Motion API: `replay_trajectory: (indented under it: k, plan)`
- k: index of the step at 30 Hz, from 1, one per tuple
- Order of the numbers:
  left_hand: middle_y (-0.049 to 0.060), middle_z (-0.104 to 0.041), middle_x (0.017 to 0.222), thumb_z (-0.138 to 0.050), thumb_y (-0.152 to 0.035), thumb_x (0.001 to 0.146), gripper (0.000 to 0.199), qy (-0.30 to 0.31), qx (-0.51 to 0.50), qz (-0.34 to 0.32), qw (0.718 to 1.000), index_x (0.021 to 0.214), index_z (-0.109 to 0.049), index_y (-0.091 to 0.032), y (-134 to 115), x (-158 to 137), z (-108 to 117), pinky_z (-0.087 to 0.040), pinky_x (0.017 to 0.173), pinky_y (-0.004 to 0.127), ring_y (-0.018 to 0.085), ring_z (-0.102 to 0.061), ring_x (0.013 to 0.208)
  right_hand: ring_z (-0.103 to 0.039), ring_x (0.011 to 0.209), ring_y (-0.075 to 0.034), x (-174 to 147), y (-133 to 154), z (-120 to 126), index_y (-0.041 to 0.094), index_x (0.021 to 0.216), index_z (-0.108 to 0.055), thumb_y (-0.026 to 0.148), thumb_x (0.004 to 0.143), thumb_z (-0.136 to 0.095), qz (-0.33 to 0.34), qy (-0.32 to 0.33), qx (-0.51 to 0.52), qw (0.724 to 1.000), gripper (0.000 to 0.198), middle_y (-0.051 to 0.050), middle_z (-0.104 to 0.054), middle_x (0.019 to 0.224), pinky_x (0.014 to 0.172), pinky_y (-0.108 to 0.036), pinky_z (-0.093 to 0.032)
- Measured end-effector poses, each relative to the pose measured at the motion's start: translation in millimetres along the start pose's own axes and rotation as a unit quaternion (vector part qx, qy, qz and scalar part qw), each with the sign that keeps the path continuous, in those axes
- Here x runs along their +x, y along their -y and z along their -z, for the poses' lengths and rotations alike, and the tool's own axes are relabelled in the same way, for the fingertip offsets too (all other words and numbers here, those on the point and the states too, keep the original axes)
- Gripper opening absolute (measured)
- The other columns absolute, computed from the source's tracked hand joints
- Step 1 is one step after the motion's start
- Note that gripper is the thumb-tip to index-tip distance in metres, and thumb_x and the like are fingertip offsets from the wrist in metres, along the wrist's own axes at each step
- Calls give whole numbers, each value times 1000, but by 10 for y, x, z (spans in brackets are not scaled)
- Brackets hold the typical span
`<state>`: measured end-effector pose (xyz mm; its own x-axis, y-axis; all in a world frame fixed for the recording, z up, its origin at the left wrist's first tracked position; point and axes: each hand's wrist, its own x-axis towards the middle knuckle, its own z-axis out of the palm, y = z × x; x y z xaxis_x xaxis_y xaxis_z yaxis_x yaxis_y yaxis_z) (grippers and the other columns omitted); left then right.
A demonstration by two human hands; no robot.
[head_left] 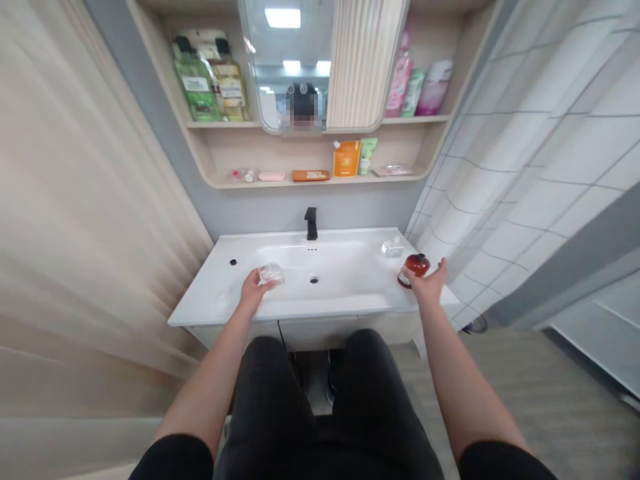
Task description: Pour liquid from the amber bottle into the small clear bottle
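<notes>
My left hand (254, 291) is closed around the near left side of a clear, box-shaped container (271, 273), held over the left part of the white washbasin (345, 277). At the right end of the counter, my right hand (428, 285) is beside a reddish-brown bottle (418, 264) with a dark top. The thumb side overlaps the bottle's lower part, while the fingers spread away to the right. Behind this bottle, a small clear container (392, 247) sits on the basin's back right corner.
A black faucet (311, 224) rises at the basin's back, with a drain (314, 281) below it. Above, a mirror cabinet (295, 60) and shelves (220, 143) hold several bottles, an orange pouch (347, 159) and tubes. Curtains hang left (100, 200) and right (520, 160).
</notes>
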<state>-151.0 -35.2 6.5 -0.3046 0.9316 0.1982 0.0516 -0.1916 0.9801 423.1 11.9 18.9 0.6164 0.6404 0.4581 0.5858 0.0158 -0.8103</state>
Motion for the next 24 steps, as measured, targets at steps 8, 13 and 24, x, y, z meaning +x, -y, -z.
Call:
replay_trajectory:
  k: [8,13,24]
  plan:
    - [7,-79,116,-97,-39,58,69,-20,-16,7,1000,118,-69,-20,106,91,-211,-55,109,46,27,-74,110,-72,105,-34,-16,52,-229,21,117,-64,48,66,-98,-119,75,5,990,66,-22,-78,118,98,-50,-55]
    - [6,-77,115,-96,-38,57,69,-25,-1,9,1000,118,-69,-20,73,156,-376,-55,108,44,26,-73,110,-76,105,-32,-422,552,-704,24,118,-62,50,61,-97,-31,197,84,976,72,-12,-80,115,100,-51,-59]
    - [4,-75,113,-95,-31,62,63,-24,91,-30,995,118,-68,-23,258,254,-590,-56,107,46,28,-73,110,-78,93,-25,-1560,1250,-1701,27,137,-56,35,67,-96,-2,440,179,880,82,-9,-80,125,75,-38,-68]
